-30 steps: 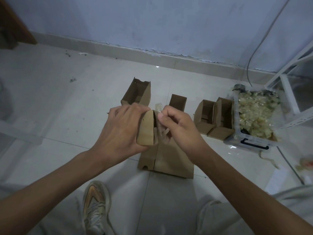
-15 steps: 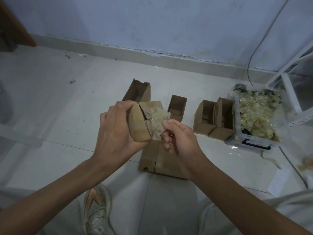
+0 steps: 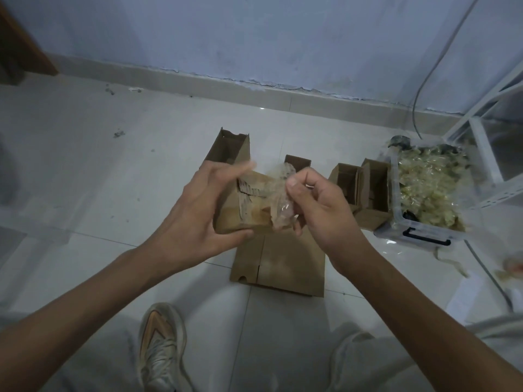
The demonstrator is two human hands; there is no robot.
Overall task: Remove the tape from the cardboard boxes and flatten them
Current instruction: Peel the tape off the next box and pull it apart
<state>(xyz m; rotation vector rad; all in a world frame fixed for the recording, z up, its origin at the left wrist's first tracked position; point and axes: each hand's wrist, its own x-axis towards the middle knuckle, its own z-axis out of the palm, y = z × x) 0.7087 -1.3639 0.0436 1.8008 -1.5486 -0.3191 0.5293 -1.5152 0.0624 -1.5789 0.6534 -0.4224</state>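
At frame centre, the left hand (image 3: 198, 219) gripped a cardboard box (image 3: 246, 207). The right hand (image 3: 317, 210) pinched crumpled clear tape (image 3: 280, 199) at its end.

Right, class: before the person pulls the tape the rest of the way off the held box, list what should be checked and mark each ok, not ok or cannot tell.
1. Left hand grips the held box: ok.
2. Right hand pinches the tape: ok.
3. Tape fully free of the box: not ok, one end looks stuck on.
4. Clear bin of used tape within reach on the right: ok, as it seems.
5. Flattened cardboard on the floor below, ready for stacking: ok.
6. No other tape on the box's hidden sides: cannot tell.
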